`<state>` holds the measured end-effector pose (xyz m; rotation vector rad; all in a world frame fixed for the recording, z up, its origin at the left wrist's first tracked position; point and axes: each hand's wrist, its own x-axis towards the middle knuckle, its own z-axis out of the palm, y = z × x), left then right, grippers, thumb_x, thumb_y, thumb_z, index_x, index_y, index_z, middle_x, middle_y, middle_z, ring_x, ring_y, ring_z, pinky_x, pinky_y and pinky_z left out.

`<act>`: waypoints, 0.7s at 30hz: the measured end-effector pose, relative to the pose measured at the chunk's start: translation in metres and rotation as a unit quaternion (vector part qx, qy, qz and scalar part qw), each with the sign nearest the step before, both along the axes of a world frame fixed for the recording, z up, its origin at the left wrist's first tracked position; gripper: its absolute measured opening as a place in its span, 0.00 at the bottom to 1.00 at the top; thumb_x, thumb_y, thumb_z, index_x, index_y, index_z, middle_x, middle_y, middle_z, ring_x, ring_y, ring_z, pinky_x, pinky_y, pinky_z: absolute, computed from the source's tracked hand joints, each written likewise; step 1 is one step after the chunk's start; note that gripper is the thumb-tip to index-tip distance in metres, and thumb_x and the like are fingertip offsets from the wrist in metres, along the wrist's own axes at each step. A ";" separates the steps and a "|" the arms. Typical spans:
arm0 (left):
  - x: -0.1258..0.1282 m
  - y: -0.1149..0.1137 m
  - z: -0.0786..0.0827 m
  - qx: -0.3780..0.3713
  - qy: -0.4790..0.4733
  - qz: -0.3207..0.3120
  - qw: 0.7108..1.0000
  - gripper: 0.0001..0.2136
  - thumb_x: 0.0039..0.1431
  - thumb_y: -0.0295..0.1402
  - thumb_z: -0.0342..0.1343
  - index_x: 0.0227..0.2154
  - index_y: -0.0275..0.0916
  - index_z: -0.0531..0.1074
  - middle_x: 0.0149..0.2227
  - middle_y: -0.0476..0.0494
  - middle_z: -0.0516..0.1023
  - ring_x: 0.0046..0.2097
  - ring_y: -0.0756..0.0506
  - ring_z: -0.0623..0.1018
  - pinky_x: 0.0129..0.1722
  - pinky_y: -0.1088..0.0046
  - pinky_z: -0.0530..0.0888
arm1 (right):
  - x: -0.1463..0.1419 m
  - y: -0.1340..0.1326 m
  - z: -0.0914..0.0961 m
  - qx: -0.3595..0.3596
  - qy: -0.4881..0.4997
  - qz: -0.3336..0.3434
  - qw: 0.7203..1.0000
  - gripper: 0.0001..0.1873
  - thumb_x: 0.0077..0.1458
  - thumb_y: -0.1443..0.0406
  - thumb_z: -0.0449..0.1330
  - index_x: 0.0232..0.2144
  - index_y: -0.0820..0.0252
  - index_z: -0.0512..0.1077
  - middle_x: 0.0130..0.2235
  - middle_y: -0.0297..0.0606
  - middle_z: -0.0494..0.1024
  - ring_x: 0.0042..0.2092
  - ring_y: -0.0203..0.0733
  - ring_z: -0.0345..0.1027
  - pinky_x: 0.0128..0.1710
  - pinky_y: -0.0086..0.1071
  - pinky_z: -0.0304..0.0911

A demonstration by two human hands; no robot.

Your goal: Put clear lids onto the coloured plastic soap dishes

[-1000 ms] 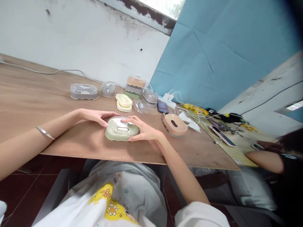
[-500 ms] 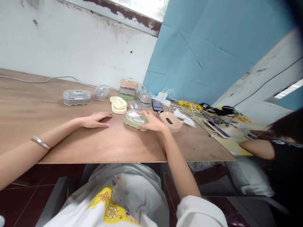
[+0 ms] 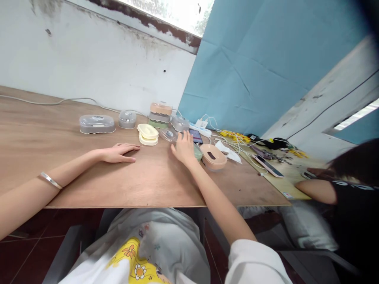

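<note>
Worn white wall and blue sheet back the wooden tabletop in the head view. Taking the peach box as landmark, the green box sits at its left side, with the right hand at the green box's near left. That hand has its fingers spread; whether it touches the green box, I cannot tell. Well left of the peach box, the left hand lies palm down on the tabletop, fingers stretched, holding nothing.

Judging by its looks, the green box is light, stiff plastic, its clear cover smooth and perhaps slippery or easily cracked; gripping both sides low at the base seems safest.

Most of the green box is hidden behind the right hand, so its cover's fit is unclear. Well right of the peach box, a co-worker is blurred and cut off by the frame.
</note>
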<state>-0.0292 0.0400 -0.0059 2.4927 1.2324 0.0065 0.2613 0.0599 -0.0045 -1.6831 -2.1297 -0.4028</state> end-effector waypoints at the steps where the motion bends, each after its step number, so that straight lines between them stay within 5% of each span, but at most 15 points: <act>1: -0.001 0.001 -0.002 0.003 0.000 -0.003 1.000 0.35 0.61 0.54 0.41 0.65 0.39 0.49 0.68 0.37 0.48 0.67 0.34 0.51 0.63 0.52 0.47 | -0.007 0.006 0.000 0.004 -0.001 0.013 1.000 0.27 0.54 0.67 0.54 0.55 0.74 0.58 0.60 0.67 0.59 0.65 0.65 0.44 0.62 0.60 0.39; 5: -0.003 0.006 -0.006 0.011 -0.001 -0.012 1.000 0.35 0.61 0.54 0.41 0.65 0.38 0.50 0.68 0.36 0.49 0.67 0.34 0.51 0.63 0.54 0.47 | -0.032 0.026 0.012 -0.003 0.001 0.018 1.000 0.23 0.55 0.67 0.54 0.52 0.73 0.63 0.55 0.63 0.67 0.61 0.62 0.53 0.61 0.57 0.43; 8: -0.003 0.004 -0.005 0.009 0.000 -0.011 1.000 0.35 0.62 0.54 0.41 0.65 0.37 0.50 0.68 0.36 0.48 0.67 0.34 0.51 0.63 0.53 0.47 | -0.025 0.022 0.029 0.005 0.010 0.005 1.000 0.23 0.57 0.66 0.53 0.53 0.73 0.63 0.55 0.62 0.66 0.60 0.62 0.55 0.60 0.56 0.45; 12: -0.001 0.001 -0.002 0.004 0.003 -0.006 1.000 0.35 0.62 0.53 0.41 0.66 0.37 0.49 0.68 0.37 0.47 0.67 0.35 0.50 0.63 0.54 0.46 | 0.039 -0.013 0.047 -0.012 0.006 -0.086 0.996 0.24 0.57 0.63 0.52 0.55 0.67 0.63 0.56 0.58 0.65 0.60 0.64 0.54 0.57 0.56 0.47; 15: -0.003 0.003 -0.005 0.007 -0.004 -0.006 1.000 0.35 0.62 0.54 0.41 0.66 0.38 0.49 0.68 0.38 0.47 0.67 0.35 0.49 0.64 0.54 0.44 | 0.098 -0.045 0.050 -0.130 0.015 -0.179 0.975 0.37 0.51 0.55 0.59 0.59 0.65 0.57 0.58 0.62 0.62 0.59 0.69 0.55 0.54 0.56 0.53; 18: -0.005 0.006 -0.010 0.007 -0.011 -0.005 1.000 0.36 0.61 0.54 0.41 0.66 0.39 0.49 0.68 0.39 0.48 0.68 0.36 0.49 0.64 0.55 0.44 | 0.133 -0.065 0.040 -0.179 0.001 -0.175 0.968 0.48 0.42 0.52 0.66 0.61 0.64 0.55 0.56 0.60 0.66 0.57 0.64 0.62 0.51 0.47 0.60; 21: -0.005 0.007 -0.013 0.007 -0.014 -0.004 1.000 0.35 0.60 0.54 0.41 0.66 0.39 0.50 0.68 0.39 0.48 0.68 0.36 0.48 0.64 0.54 0.43 | 0.142 -0.069 0.023 -0.165 0.045 -0.173 0.970 0.47 0.45 0.49 0.62 0.62 0.63 0.52 0.56 0.57 0.66 0.57 0.60 0.63 0.51 0.45 0.61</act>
